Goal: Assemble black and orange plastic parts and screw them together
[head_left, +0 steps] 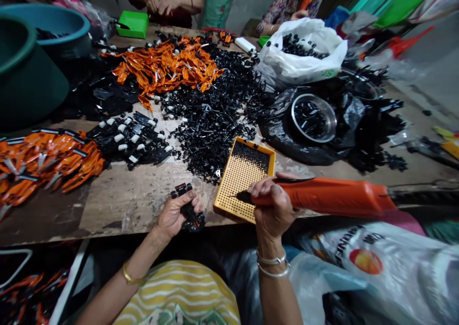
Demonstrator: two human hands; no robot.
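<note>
My left hand [176,213] is closed around a black toy car chassis [193,219] with wheels, held at the table's front edge. In my right hand [275,203] is an orange electric screwdriver [330,196], its dark tip pointing left. The tip hovers over a yellow perforated tray [219,191]. Small black screws [253,154] lie heaped at the tray's far end. Behind the tray spreads a pile of small black plastic parts [208,124].
Orange car bodies [168,64] are heaped at the back, more [46,157] at the left. Black parts with white pieces [132,136] lie between. A steel bowl [333,129] and white bag [297,69] stand right; tubs [28,86] left. Two people sit across the table.
</note>
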